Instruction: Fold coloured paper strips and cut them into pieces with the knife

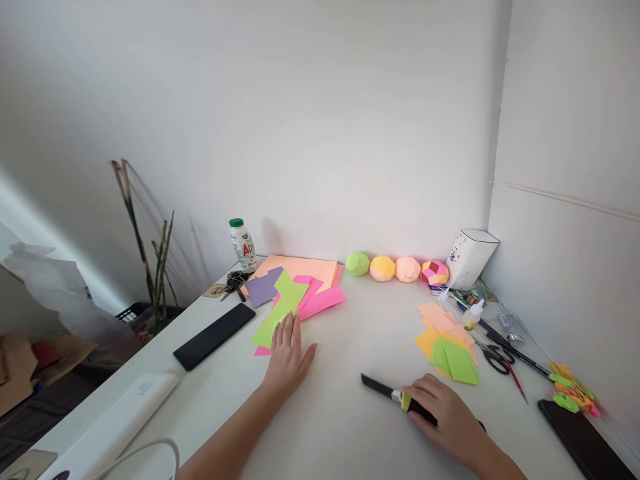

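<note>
My left hand point(290, 350) lies with its fingers stretched out over the lower end of a lime-green paper strip point(283, 303). Under and around that strip are pink paper pieces point(325, 303), a purple paper piece point(264, 288) and large peach sheets point(310, 268). On the right, my right hand point(443, 410) is wrapped round a utility knife point(383, 388) with a dark blade and a black and yellow-green handle. The blade points left, low over the white table. My palm hides the rear of the handle.
Several faceted paper balls point(383, 269) line the wall. At right are cut paper squares point(457, 360), a glue bottle point(473, 315), scissors point(496, 360) and a white box point(470, 259). A dark slab point(215, 337), a white bottle point(243, 247) and a corded white device point(113, 427) are at left.
</note>
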A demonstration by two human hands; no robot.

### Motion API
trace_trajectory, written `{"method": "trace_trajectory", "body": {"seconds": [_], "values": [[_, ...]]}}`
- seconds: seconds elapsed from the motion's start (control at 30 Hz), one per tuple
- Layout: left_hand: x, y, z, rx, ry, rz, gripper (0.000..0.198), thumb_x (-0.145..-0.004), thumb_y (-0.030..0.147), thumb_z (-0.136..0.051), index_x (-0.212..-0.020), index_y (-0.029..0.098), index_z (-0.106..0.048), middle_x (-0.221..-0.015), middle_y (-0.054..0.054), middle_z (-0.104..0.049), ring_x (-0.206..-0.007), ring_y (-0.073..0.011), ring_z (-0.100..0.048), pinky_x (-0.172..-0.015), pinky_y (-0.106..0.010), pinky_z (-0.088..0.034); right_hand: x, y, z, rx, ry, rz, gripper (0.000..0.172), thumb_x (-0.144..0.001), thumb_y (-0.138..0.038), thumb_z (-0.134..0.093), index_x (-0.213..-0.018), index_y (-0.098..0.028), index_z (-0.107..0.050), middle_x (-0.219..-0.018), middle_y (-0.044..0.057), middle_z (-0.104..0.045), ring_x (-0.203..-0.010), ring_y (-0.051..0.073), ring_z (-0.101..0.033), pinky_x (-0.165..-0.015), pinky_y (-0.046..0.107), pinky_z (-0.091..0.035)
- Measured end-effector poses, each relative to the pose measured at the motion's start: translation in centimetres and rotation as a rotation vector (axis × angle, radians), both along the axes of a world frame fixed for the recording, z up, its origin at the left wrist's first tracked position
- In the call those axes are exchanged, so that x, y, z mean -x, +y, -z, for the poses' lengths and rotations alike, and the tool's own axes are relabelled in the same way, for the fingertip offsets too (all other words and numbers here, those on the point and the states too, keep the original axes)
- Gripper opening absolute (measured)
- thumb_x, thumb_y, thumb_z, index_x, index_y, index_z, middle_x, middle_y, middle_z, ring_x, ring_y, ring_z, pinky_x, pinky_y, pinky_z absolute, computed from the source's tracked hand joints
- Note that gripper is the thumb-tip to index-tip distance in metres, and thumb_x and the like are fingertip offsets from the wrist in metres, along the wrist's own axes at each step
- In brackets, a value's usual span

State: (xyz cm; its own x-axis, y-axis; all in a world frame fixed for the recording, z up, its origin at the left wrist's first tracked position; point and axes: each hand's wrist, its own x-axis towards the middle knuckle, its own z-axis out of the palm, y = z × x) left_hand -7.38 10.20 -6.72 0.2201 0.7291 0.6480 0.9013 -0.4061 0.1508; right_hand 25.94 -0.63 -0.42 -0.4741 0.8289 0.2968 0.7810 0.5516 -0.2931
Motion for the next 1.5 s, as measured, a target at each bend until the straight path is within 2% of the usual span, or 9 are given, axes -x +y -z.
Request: {"method": "trace_trajectory", "body": {"seconds": [0.2,0.43,0.57,0.7,0.83,0.97,1.2,1.33,1.5], "values": [[-2.6,-4.4,-1.9,-0.001,0.023,0.325,0.068,-0.096,0.030,-0.038,-0.149,0.013,0.002,-0.141,-0.024,-0.037,-0.136,-0.0375,-0.029,-0.102,-0.056,-0.036,-4.7,0.3,0.3,-0.164,-0.156,0.368,0.029,-0.090,-0.027,-0.042,-0.101,-0.018,-0.067,-0.088,0.009,-0.067,-0.084,0.022,-0.063,-0.066,0.032,-0.054],[-4.5,-9.2,-2.8,0.227,0.068,0.789,0.076,-0.092,0.027,-0.045,-0.148,0.008,0.002,-0.142,-0.026,-0.035,-0.132,-0.0327,-0.037,-0.103,-0.045,-0.039,-6.6,0.3,-0.5,0.109,-0.326,0.661,0.030,-0.084,-0.024,-0.045,-0.100,-0.019,-0.070,-0.093,0.011,-0.068,-0.095,0.029,-0.061,-0.061,0.035,-0.053],[-5.5,-10.5,-3.4,0.304,0.150,0.960,0.082,-0.089,0.035,-0.049,-0.147,0.009,0.002,-0.144,-0.026,-0.034,-0.131,-0.0341,-0.037,-0.104,-0.048,-0.037,-4.2,-0.5,-1.7,0.174,-0.011,0.409,0.035,-0.089,-0.034,-0.046,-0.116,-0.020,-0.063,-0.121,0.013,-0.059,-0.112,0.026,-0.055,-0.092,0.040,-0.048],[-6.3,-10.8,-4.1,0.362,0.208,1.075,0.076,-0.089,0.040,-0.050,-0.144,0.006,-0.010,-0.143,-0.027,-0.035,-0.126,-0.0330,-0.042,-0.102,-0.048,-0.038,-1.4,-1.7,-3.1,0.466,0.327,0.005,0.044,-0.085,-0.044,-0.059,-0.124,-0.024,-0.055,-0.126,0.010,-0.056,-0.118,0.024,-0.051,-0.096,0.038,-0.044],[-6.7,-10.8,-4.5,0.418,0.195,1.148,0.049,-0.090,0.041,-0.049,-0.128,0.011,-0.040,-0.128,-0.018,-0.053,-0.122,-0.0292,-0.044,-0.107,-0.046,-0.033,0.4,-1.9,-2.8,0.640,0.541,0.025,0.035,-0.095,-0.045,-0.041,-0.090,-0.018,-0.064,-0.087,0.004,-0.065,-0.081,0.018,-0.060,-0.073,0.031,-0.051],[-7.1,-10.8,-4.5,0.452,0.179,1.184,0.028,-0.090,0.039,-0.050,-0.105,0.016,-0.054,-0.117,-0.011,-0.058,-0.115,-0.0257,-0.047,-0.109,-0.044,-0.029,1.6,-1.7,-1.1,0.712,0.580,0.173,0.034,-0.093,-0.046,-0.044,-0.083,-0.017,-0.060,-0.068,-0.001,-0.056,-0.062,0.013,-0.051,-0.055,0.024,-0.044],[-7.2,-12.1,-4.4,0.383,0.178,1.002,0.020,-0.085,0.032,-0.059,-0.097,0.016,-0.057,-0.096,-0.007,-0.061,-0.095,-0.0248,-0.052,-0.086,-0.041,-0.044,4.1,-1.9,-0.4,0.526,0.390,0.239,0.026,-0.092,-0.033,-0.045,-0.103,-0.019,-0.063,-0.070,0.000,-0.061,-0.062,0.015,-0.053,-0.059,0.027,-0.047],[-7.5,-13.0,-4.3,0.293,0.142,0.901,0.007,-0.084,0.019,-0.058,-0.080,0.014,-0.057,-0.084,-0.008,-0.059,-0.091,-0.0237,-0.053,-0.083,-0.038,-0.047,4.7,-2.1,0.6,0.369,0.322,0.232,0.032,-0.093,-0.028,-0.041,-0.118,-0.018,-0.057,-0.099,0.008,-0.070,-0.083,0.020,-0.065,-0.076,0.034,-0.054],[-7.7,-13.2,-4.1,0.249,0.074,0.902,0.017,-0.085,0.013,-0.052,-0.069,0.015,-0.055,-0.075,-0.007,-0.055,-0.081,-0.0218,-0.052,-0.075,-0.037,-0.050,5.1,-2.1,1.7,0.193,0.215,0.213,0.036,-0.093,-0.023,-0.039,-0.127,-0.019,-0.051,-0.110,0.010,-0.068,-0.095,0.022,-0.067,-0.080,0.036,-0.056]]}}
